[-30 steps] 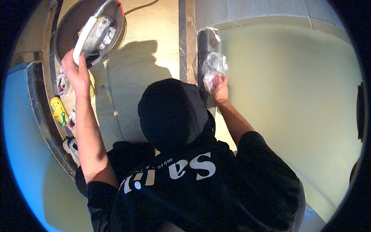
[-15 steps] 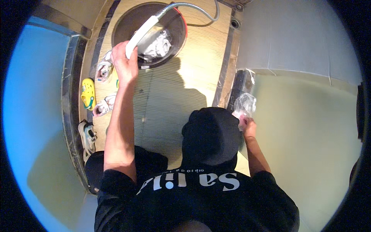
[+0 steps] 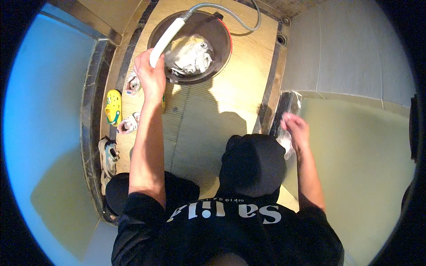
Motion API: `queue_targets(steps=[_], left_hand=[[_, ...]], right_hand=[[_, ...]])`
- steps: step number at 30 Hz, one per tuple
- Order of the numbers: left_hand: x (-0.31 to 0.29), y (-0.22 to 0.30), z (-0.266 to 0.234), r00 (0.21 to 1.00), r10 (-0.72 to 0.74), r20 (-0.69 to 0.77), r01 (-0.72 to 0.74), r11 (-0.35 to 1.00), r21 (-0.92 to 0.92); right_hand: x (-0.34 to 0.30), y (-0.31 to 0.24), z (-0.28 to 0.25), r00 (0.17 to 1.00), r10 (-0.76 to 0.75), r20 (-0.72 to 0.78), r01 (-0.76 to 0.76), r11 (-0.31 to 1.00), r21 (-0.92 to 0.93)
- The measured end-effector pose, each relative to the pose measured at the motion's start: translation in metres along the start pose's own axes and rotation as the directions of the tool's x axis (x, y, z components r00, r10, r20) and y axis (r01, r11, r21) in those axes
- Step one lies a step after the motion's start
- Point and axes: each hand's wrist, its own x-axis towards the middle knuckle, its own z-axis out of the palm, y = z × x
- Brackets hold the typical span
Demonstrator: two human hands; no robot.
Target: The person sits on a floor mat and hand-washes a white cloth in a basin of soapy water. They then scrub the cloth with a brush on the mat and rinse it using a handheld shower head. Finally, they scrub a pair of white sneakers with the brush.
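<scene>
My left hand (image 3: 150, 77) is wrapped round the white handle of a shower head (image 3: 167, 37), held over the near left rim of a dark round basin (image 3: 228, 33). Wet white cloth (image 3: 195, 55) lies bunched in the basin, with a yellowish patch at its far side. Off to the right, my right hand (image 3: 297, 128) is raised with its fingers pinched together. A clear crumpled plastic bag (image 3: 287, 144) with whitish contents hangs against these fingers, partly hidden behind the hand and beside my dark-clothed knee (image 3: 253, 164).
A metal hose (image 3: 235, 15) curves from the shower head over the basin's far rim. Along the left wall stand a yellow clog (image 3: 113, 106), pale shoes (image 3: 128, 124) and a grey sneaker (image 3: 108, 155). A dark stone ledge (image 3: 288, 104) edges the ribbed floor (image 3: 199, 119) at right.
My right hand has risen, and the plastic bag that stood above it is now below its fingertips. The left hand keeps its grip on the shower head. The whole view has shifted slightly.
</scene>
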Motion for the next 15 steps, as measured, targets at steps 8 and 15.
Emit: queue_targets(steps=[8, 15], left_hand=[[0.008, -0.015, -0.002, 1.0, -0.013, -0.002, 0.013, 1.0, 0.006], [0.019, -0.022, -0.005, 0.997, 0.009, -0.082, -0.007, 1.0, 0.029]], right_hand=[[0.118, -0.103, 0.233, 0.708, -0.47, 0.527, 0.606, 0.787, -0.113], [0.167, -0.107, 0.315, 0.685, -0.38, 0.622, 0.722, 0.464, -0.513]])
